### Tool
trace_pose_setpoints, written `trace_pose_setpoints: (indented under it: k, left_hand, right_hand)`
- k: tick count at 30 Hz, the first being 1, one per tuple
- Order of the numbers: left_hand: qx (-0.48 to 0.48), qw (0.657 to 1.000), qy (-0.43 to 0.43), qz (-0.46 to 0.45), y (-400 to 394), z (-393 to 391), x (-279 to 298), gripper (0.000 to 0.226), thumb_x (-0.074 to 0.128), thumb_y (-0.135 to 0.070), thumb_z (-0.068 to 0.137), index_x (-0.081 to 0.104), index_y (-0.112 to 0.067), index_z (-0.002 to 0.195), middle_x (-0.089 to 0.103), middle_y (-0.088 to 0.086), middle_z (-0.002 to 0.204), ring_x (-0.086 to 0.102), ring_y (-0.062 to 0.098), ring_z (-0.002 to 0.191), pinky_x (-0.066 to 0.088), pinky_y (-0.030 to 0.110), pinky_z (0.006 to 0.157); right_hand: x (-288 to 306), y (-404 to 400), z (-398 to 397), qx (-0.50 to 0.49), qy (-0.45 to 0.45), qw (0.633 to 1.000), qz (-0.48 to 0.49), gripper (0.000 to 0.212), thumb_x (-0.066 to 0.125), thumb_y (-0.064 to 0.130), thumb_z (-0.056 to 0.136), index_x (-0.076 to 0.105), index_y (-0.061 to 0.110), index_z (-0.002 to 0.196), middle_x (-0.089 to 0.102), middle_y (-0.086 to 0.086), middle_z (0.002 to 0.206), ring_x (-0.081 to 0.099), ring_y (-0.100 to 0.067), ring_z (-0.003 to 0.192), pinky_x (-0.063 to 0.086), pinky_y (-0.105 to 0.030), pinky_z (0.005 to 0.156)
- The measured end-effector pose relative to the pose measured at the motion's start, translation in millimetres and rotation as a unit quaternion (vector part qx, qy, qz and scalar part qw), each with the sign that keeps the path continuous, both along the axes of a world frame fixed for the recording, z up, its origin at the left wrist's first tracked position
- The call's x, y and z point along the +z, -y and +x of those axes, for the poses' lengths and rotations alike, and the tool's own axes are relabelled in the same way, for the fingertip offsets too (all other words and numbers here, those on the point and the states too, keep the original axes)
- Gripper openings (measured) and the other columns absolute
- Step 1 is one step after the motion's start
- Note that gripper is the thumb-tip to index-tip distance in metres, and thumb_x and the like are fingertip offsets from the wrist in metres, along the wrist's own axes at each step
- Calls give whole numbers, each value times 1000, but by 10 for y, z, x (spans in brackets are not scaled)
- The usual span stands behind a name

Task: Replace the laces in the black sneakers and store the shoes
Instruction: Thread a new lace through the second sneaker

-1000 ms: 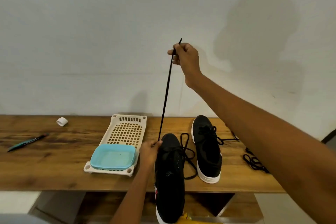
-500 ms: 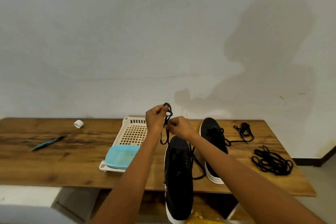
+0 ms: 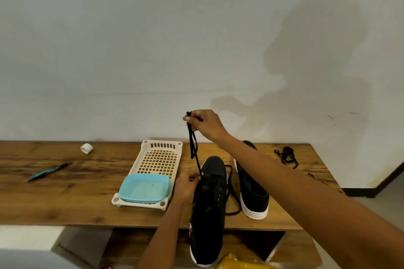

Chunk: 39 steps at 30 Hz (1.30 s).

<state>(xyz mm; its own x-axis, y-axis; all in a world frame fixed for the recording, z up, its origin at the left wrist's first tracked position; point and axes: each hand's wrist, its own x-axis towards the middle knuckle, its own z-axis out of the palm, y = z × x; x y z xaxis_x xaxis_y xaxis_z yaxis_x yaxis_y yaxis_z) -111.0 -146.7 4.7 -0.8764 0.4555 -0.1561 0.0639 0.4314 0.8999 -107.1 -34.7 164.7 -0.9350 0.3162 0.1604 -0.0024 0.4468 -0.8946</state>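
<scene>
Lace (image 3: 193,144) now higher in right hand (image 3: 205,123), left hand (image 3: 185,183) lower

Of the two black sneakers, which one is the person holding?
The nearer sneaker, overhanging the table edge: the left hand touches it and the right hand pulls its lace up. The other sneaker lies untouched.
</scene>
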Motion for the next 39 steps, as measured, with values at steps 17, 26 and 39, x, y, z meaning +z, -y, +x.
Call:
trace_pose_setpoints:
  k: [17, 26, 39]
  left_hand:
    - [160, 984, 77, -7, -125, -48, -275, 18, 43, -20, 99, 57, -8, 96, 70, 9, 95, 65, 22, 90, 52, 35, 80]
    - [280, 898, 294, 166, -24, -60, -246, 45, 20, -22, 104, 35, 5, 137, 51, 26, 132, 53, 38, 120, 45, 36, 88]
    - [176, 947, 163, 214, -163, -387, 792, 18, 40, -12, 98, 48, -5, 83, 42, 6, 59, 46, 17, 41, 47, 33, 54]
  right_hand:
    - [-1434, -318, 476, -41, 350, 933, 71, 73, 70, 50, 73, 44, 13, 131, 43, -12, 133, 49, -30, 116, 48, -41, 92]
    - [-1638, -474, 698, -106, 321, 940, -51, 52, 52, 5, 88, 40, 12, 137, 53, -12, 125, 57, -25, 97, 56, -37, 76]
    - [-598, -619, 424, 43, 441, 883, 155, 15, 59, 17, 90, 59, 4, 84, 53, -6, 82, 50, -19, 68, 42, -26, 61]
